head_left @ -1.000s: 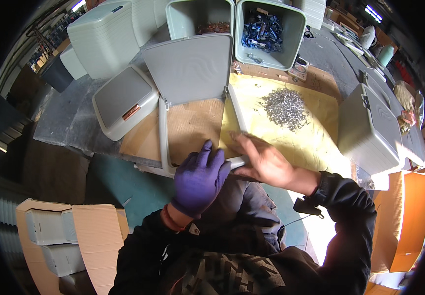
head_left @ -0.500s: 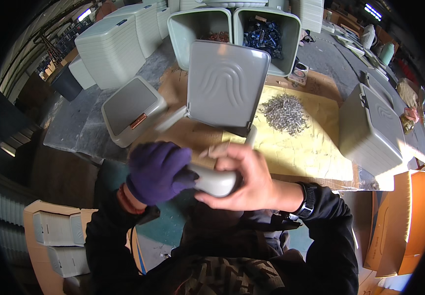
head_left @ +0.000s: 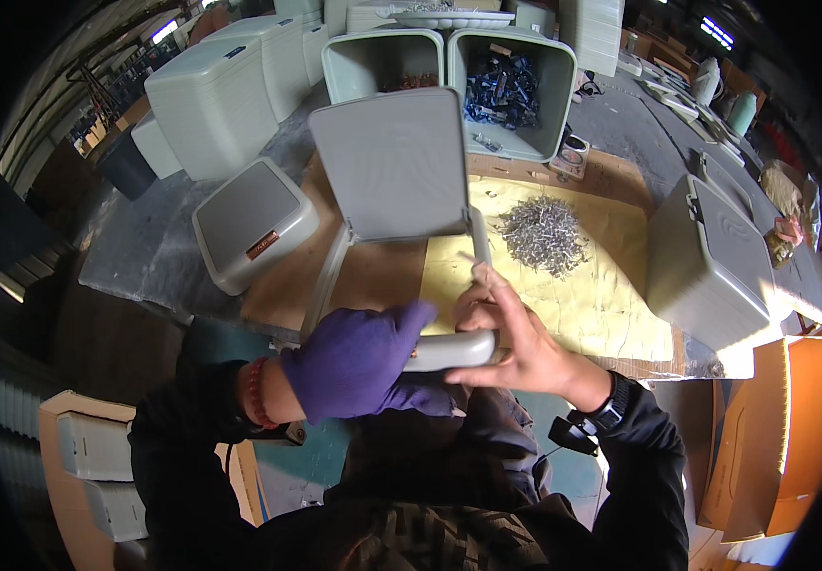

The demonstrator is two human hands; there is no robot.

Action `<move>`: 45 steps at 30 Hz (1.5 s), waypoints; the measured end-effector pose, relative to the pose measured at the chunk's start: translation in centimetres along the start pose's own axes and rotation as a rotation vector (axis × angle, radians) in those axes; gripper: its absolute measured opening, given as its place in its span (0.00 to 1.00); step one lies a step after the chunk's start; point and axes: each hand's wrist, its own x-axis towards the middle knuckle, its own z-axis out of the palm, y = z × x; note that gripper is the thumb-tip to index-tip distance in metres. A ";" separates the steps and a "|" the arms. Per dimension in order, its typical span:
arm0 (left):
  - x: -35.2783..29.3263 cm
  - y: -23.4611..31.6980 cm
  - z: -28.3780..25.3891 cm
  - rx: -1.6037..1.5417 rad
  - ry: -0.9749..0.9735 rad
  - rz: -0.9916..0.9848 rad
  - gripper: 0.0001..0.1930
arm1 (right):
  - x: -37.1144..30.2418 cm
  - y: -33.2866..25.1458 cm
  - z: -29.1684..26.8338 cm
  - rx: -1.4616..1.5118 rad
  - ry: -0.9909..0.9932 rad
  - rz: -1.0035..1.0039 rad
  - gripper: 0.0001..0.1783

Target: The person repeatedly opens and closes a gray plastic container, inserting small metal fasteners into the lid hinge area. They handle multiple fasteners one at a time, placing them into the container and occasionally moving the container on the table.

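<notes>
Before me I hold a light grey bin lid (head_left: 454,351), its frame tilted over the table's near edge. The lid's darker grey hinged flap (head_left: 394,167) stands raised on the far side. My left hand (head_left: 354,366), in a purple glove, is closed over the near edge of the frame; its fingertips are partly hidden and slightly blurred. At the frame's near right corner my bare right hand (head_left: 525,343) grips with the thumb below and fingers above. A pile of small silver metal pieces (head_left: 542,235) lies on yellow paper (head_left: 611,314) beyond my right hand.
Another grey lid (head_left: 254,224) lies at the left. At the back, two open bins hold reddish pieces (head_left: 416,83) and dark blue pieces (head_left: 503,90). Lidded bins (head_left: 711,257) stand right; stacked pale bins (head_left: 211,109) stand far left. Cardboard boxes (head_left: 763,438) flank me.
The lid has turned, its raised flap shifting left and its near edge levelling. My gloved hand has moved slightly right and down; my right hand has moved right along the frame.
</notes>
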 end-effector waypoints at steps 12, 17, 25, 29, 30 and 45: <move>1.9 -0.1 0.7 0.185 -0.002 -0.351 0.38 | -2.9 1.9 0.1 0.505 0.191 0.636 0.67; -2.7 -0.1 6.0 0.189 0.223 -0.275 0.42 | -3.1 2.2 0.5 0.558 0.166 0.652 0.64; -3.8 0.6 7.6 0.164 0.383 -0.375 0.36 | -2.4 -0.5 1.3 -0.157 -0.134 0.470 0.52; -5.9 0.0 9.4 0.319 0.453 -0.313 0.33 | -2.8 -1.4 1.5 -0.153 -0.062 0.373 0.48; -6.6 -0.4 9.1 0.309 0.459 -0.302 0.30 | -2.8 -1.5 1.4 0.000 0.025 0.286 0.49; -15.0 -21.3 1.6 0.370 0.586 -0.680 0.27 | -11.6 -2.5 -21.1 -1.216 0.456 0.424 0.33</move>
